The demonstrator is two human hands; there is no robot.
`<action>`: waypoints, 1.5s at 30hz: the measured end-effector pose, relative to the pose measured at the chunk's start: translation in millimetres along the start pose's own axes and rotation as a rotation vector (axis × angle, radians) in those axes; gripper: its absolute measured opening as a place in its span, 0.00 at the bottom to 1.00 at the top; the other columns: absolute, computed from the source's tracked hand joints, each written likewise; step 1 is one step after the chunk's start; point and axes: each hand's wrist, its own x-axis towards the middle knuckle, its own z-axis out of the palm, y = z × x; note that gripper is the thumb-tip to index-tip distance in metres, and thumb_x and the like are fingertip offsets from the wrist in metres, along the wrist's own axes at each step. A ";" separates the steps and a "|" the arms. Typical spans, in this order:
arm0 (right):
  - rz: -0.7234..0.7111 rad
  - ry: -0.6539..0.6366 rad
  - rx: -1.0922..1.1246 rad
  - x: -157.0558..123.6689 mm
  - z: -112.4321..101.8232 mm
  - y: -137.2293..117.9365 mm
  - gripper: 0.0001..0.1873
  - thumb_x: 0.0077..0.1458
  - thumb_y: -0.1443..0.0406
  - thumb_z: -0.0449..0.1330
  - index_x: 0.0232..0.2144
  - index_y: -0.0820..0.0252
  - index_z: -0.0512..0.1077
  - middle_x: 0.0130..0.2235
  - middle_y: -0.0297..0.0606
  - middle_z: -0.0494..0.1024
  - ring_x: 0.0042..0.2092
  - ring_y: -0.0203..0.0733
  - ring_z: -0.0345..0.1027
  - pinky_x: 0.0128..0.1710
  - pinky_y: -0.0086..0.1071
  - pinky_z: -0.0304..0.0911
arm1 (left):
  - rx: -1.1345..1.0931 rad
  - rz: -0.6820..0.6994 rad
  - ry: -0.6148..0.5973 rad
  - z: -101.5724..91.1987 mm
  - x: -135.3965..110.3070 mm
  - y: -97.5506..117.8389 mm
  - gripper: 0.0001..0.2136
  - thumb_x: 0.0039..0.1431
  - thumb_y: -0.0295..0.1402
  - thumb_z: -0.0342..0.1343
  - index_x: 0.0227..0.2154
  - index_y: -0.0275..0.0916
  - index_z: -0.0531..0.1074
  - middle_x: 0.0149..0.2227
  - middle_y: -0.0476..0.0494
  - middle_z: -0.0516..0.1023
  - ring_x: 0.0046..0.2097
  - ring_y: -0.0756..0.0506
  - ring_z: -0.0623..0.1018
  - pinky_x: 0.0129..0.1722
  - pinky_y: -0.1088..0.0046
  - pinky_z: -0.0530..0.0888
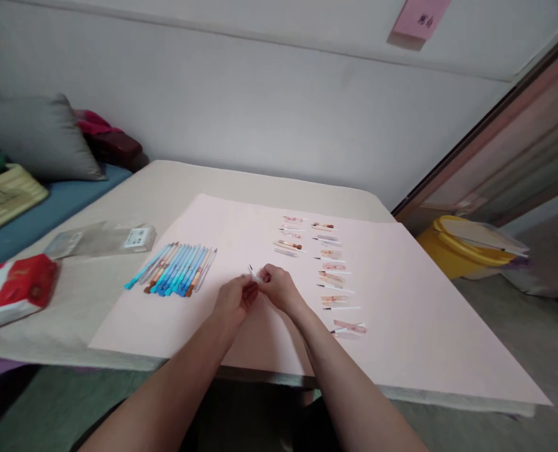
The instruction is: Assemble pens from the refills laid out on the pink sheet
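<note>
Two bare arms (191, 373) reached in from the near side, over the edge of the table (184, 174). The left hand (238, 294) had its fingers curled in and pinched a thin white piece (254, 275). The right hand (277, 286) was just beside it, with its thumb and fingers pinching the same piece. The piece was up between the two hands, and its dark tip poked out at the top, leaning a bit to the left. Fingers hid the rest of it.

Under the hands was a big pink sheet (415, 320), laid flat on the table. To the right lay a long line of small pen parts (334, 267), some pink, some tan, with thin white sticks that had dark tips. To the left, a bunch of pens (179, 267) lay side by side, blue, brown and gray. Past the pink sheet's left edge sat a red and white pack (19, 290).

A bit farther off, a shorter line of parts (289, 245) lay near the long one. A see-through bag (102, 242) with a white label was on the left.

Off the table, a yellow bucket (436, 258) stood on the right. At the far left, a gray pillow (36, 141) leaned on blue cloth (78, 191). Behind it all was a pale wall (260, 113) with a pink note (420, 17) high up.
</note>
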 end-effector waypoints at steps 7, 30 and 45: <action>-0.099 0.111 -0.040 -11.5 -3.3 -8.0 0.15 0.44 0.74 0.53 0.37 0.58 0.66 0.26 0.32 0.70 0.27 0.36 0.61 0.27 0.27 0.50 | -0.123 0.026 -0.041 -1.2 -0.9 8.6 0.03 0.51 0.20 0.53 0.27 0.30 0.71 0.26 0.39 0.76 0.28 0.48 0.77 0.28 0.76 0.75; -0.263 0.204 -0.087 -27.8 -30.8 -21.0 0.13 0.54 0.72 0.49 0.33 0.57 0.74 0.34 0.36 0.69 0.35 0.36 0.65 0.35 0.26 0.59 | -0.224 0.106 -0.101 -8.4 5.9 33.2 0.02 0.51 0.23 0.56 0.28 0.32 0.68 0.28 0.41 0.75 0.27 0.51 0.76 0.26 0.79 0.74; -0.302 0.217 -0.137 -30.7 -23.8 -23.9 0.11 0.56 0.71 0.49 0.33 0.57 0.71 0.34 0.37 0.68 0.35 0.37 0.64 0.33 0.27 0.57 | -0.077 0.316 -0.157 1.7 -11.3 16.4 0.05 0.50 0.28 0.59 0.30 0.36 0.68 0.29 0.43 0.75 0.28 0.52 0.75 0.29 0.78 0.72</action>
